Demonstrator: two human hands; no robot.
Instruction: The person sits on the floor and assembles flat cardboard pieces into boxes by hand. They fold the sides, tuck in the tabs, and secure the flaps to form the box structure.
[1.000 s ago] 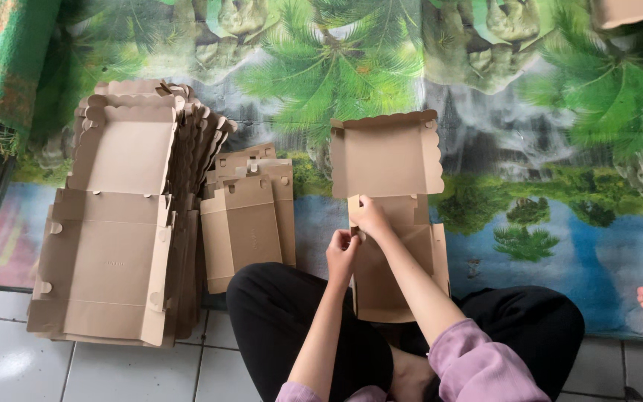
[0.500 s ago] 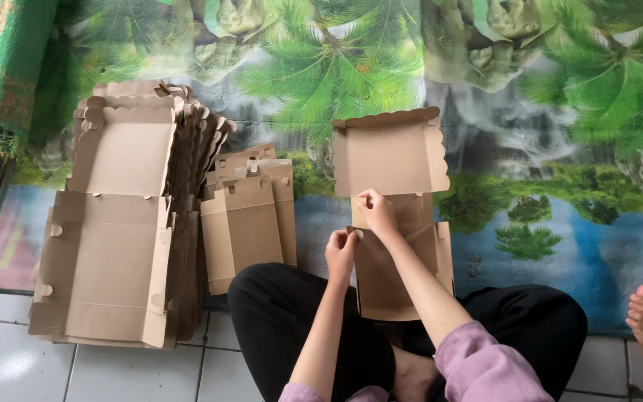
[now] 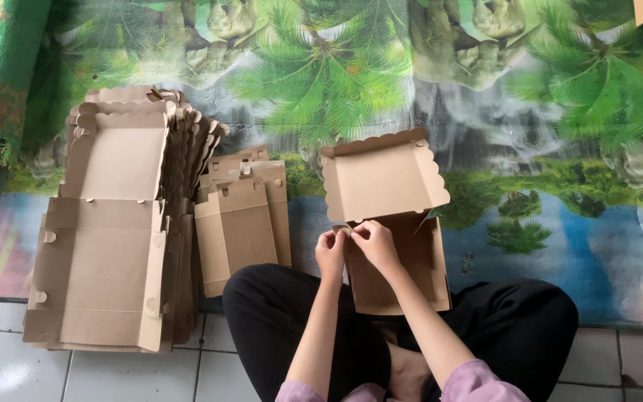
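My left hand (image 3: 330,249) and right hand (image 3: 372,242) both pinch the left rear corner of the half-folded cardboard box (image 3: 392,223) on my lap; my fingers hide the tab. Flat cardboard blanks (image 3: 113,238) lie stacked beside my left knee.

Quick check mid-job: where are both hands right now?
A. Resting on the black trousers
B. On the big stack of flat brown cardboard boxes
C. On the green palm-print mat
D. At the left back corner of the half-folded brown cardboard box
D: the left hand and right hand pinch together at the left back corner of the half-folded brown cardboard box, beneath its raised scalloped lid.
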